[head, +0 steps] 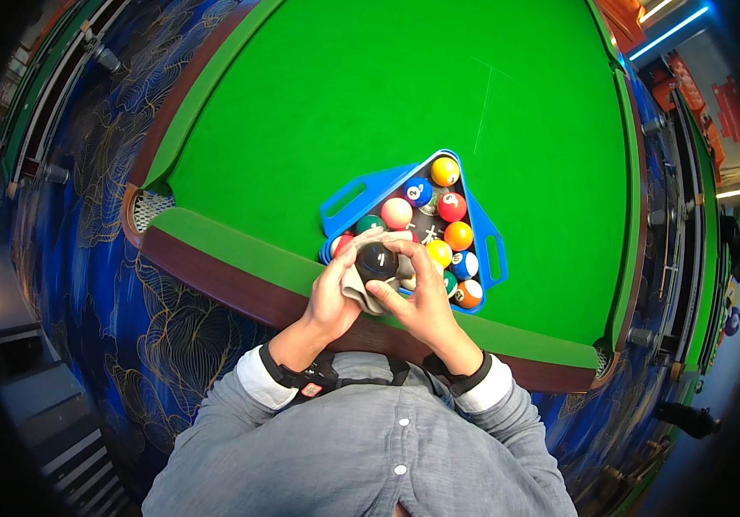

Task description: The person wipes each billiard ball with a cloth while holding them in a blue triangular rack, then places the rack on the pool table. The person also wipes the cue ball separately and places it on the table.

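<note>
A black billiard ball is held between my two hands, above the near cushion. My left hand cups it from the left through a pale grey cloth. My right hand grips the ball's right side, thumb below and fingers above. Beyond and partly behind the hands, a blue plastic tray with handle slots rests on the green cloth, holding several balls. Among them are a yellow ball at the far tip, a blue ball, a red ball and a pink ball.
The billiard table's dark wooden rail and green cushion run between my body and the playing surface. Netted corner pockets lie at both near corners. Other tables stand at both sides. A person in dark clothing is far right.
</note>
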